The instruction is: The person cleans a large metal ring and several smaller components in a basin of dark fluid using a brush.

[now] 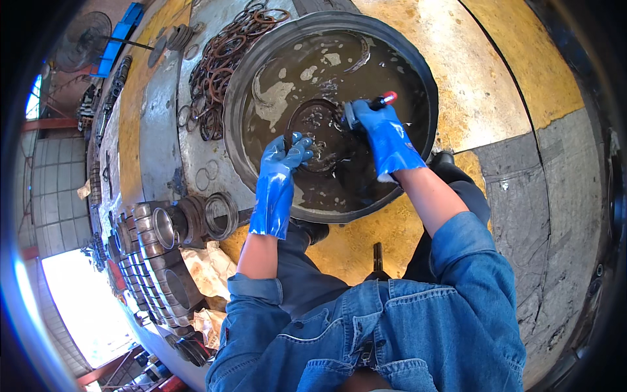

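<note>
Inside the dark tub (234,130) of murky liquid (395,75), a half-curled left hand (285,157) is steadying a ring (316,102) by its edge while the closed right hand (377,121) is gripping an apparent brush (386,99), firm support probably favouring even strokes.

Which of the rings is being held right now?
The dark ring in the gloved left hand, within the tub; neither hand touches the other rings, such as those heaped left of the tub.
</note>
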Demonstrator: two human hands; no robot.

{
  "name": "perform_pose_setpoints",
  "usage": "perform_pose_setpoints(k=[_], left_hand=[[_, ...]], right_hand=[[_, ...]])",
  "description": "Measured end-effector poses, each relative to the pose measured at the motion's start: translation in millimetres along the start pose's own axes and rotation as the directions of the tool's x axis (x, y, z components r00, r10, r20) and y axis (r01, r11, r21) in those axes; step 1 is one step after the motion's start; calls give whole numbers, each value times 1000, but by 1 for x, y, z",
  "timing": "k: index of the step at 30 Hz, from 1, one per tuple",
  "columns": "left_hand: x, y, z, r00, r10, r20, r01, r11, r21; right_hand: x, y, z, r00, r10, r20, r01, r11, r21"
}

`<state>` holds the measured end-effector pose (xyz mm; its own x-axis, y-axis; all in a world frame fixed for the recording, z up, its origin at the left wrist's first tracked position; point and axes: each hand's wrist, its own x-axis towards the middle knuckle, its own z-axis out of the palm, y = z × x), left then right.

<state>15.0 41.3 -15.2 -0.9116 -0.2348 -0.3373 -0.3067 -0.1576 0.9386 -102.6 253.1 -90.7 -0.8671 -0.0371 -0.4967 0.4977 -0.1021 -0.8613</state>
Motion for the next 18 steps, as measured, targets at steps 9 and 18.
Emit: perform_pose_setpoints(k=[9, 18], left_hand=[[22, -20, -24, 992, 92, 83, -90, 996, -28], [13, -15, -5, 996, -10, 88, 9, 1000, 17]], right_hand=[[-95, -36, 45, 687, -535, 491, 588, 807, 56], [-25, -26, 10, 957, -269, 107, 271, 963, -3]])
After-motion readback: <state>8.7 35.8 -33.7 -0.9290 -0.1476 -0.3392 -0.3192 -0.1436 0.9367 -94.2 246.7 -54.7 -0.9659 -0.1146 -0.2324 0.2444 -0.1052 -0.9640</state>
